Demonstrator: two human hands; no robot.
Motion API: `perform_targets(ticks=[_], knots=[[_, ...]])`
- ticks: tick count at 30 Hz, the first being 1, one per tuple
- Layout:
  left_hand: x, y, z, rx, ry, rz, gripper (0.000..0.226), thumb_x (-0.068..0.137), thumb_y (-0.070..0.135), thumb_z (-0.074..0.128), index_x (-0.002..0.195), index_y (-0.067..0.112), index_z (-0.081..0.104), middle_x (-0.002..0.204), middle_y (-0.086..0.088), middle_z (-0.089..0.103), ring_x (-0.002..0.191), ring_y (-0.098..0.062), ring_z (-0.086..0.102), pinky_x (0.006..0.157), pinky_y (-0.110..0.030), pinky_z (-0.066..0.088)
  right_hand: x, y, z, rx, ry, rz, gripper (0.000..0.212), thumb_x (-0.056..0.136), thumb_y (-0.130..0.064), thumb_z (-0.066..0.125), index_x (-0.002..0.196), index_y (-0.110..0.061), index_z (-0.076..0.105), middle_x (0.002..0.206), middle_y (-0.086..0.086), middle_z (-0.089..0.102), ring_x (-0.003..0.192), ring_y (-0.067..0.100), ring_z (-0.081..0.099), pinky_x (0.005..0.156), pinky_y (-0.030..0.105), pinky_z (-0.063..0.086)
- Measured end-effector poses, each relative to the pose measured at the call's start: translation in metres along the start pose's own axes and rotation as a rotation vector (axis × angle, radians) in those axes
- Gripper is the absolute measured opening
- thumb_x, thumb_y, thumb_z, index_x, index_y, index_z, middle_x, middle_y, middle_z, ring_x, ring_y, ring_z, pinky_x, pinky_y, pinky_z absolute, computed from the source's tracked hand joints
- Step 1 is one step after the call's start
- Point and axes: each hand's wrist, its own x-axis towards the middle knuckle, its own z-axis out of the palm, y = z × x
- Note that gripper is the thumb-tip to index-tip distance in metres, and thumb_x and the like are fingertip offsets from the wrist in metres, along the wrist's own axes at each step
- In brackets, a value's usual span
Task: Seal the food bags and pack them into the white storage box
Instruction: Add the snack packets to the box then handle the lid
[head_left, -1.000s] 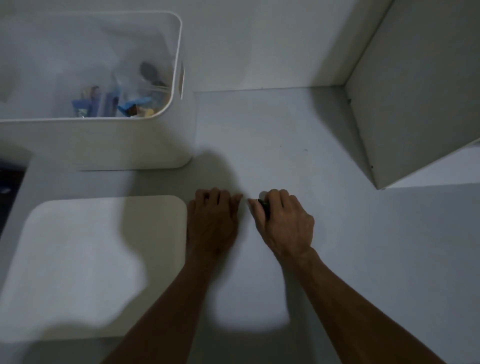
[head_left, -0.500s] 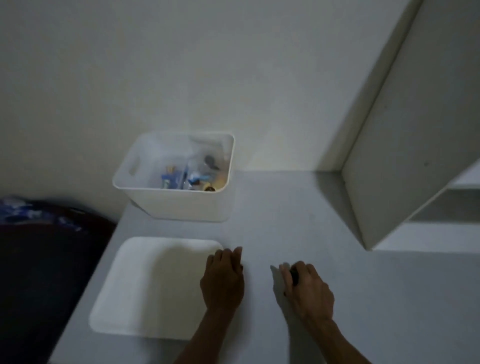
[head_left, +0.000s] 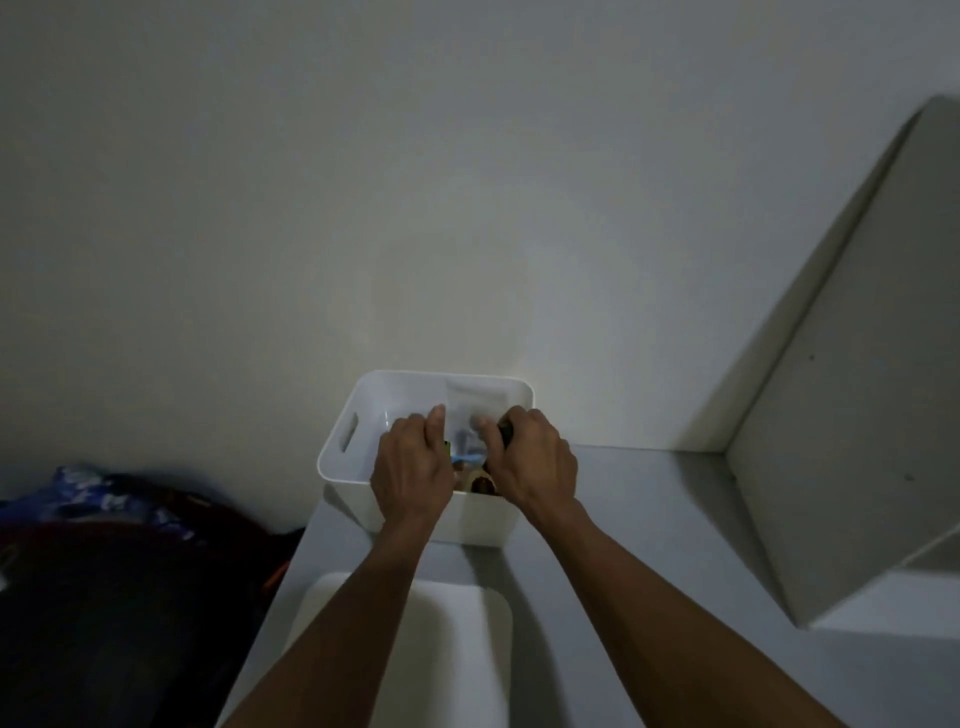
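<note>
Both hands have left the counter (head_left: 649, 519) and now reach into the white storage box (head_left: 353, 431) at its back edge. Left hand (head_left: 410, 467) and right hand (head_left: 535, 462) seem to pinch a clear food bag (head_left: 470, 415) inside; packing looks nearly done.

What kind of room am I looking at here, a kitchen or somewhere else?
Probably a dim bedroom or study corner at home, not clearly a kitchen: a plain white desk against a bare wall, a white shelf unit on it, and dark bedding or fabric beside the desk.
</note>
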Motion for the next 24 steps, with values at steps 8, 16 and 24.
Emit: perform_targets(ticks=[8,16,24], knots=[[0.046,-0.036,0.055,-0.044,-0.257,0.013,0.051,0.104,0.041,0.022,0.090,0.009,0.061,0.093,-0.011,0.065,0.091,-0.026,0.060,0.081,-0.036,0.043,0.048,0.002,0.060,-0.031,-0.065,0.096,0.051,0.095,-0.064,0.038,0.094,-0.018,0.061,0.093,0.003,0.061,0.079,0.024,0.064,0.072,0.041,0.057],[0.046,-0.058,0.066,-0.046,-0.453,0.107,0.046,0.104,0.035,0.022,0.104,0.009,0.059,0.097,-0.012,0.067,0.089,-0.019,0.063,0.079,-0.024,0.044,0.046,0.014,0.072,-0.001,-0.141,0.140,0.039,0.103,-0.039,0.033,0.078,-0.019,0.056,0.086,0.011,0.068,0.075,0.025,0.063,0.070,0.035,0.054],[0.035,-0.045,0.019,-0.154,-0.316,0.032,0.055,0.103,0.045,0.020,0.093,0.010,0.063,0.105,-0.016,0.068,0.102,-0.034,0.060,0.090,-0.037,0.040,0.015,0.007,0.038,0.002,-0.102,0.087,0.035,0.103,-0.035,0.037,0.087,-0.014,0.059,0.093,0.015,0.068,0.083,0.031,0.063,0.065,0.029,0.041]])
